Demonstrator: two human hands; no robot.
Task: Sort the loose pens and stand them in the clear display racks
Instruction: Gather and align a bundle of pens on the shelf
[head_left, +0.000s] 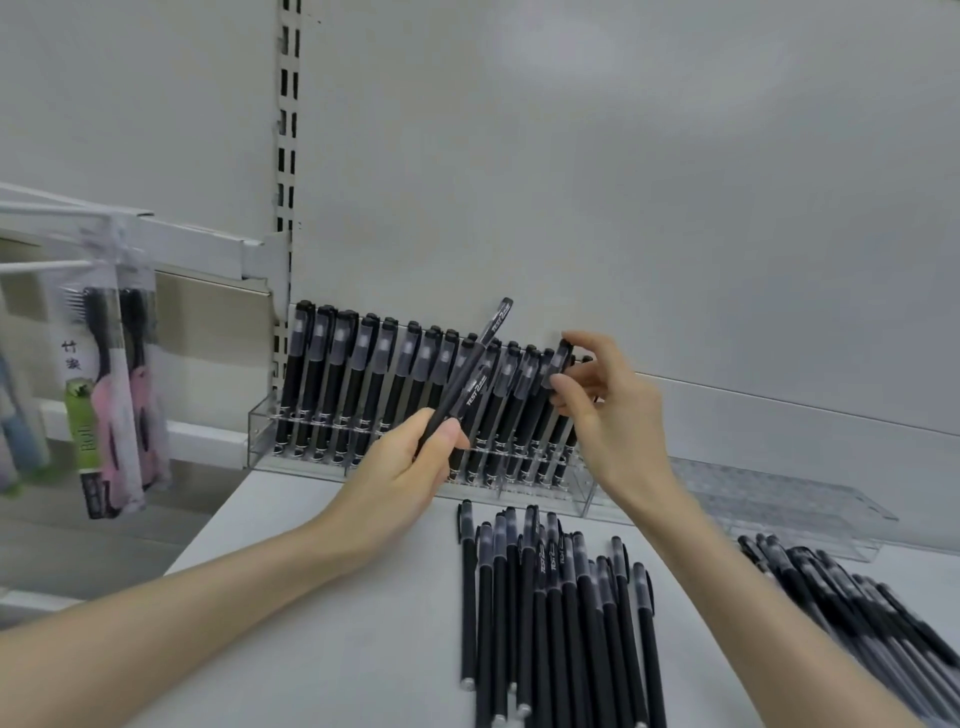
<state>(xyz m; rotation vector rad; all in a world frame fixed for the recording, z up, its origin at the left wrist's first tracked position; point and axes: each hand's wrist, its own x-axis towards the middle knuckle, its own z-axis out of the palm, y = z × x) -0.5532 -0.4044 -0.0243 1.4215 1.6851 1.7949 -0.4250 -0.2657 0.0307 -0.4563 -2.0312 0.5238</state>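
Note:
A clear display rack (260, 436) stands against the back panel, filled with several upright black pens (358, 384). My left hand (410, 467) grips two black pens (470, 374) that point up and to the right in front of the rack. My right hand (597, 410) pinches the cap of a pen (558, 364) standing at the rack's right end. Several loose black pens (550, 608) lie on the shelf in front of me. Another pile of pens (857, 608) lies at the right. A second clear rack (779, 499) at the right holds no pens.
The white shelf (322, 623) carries everything. Packaged combs and brushes (111, 405) hang on white hooks at the left. A slotted metal upright (285, 156) runs up the grey back panel.

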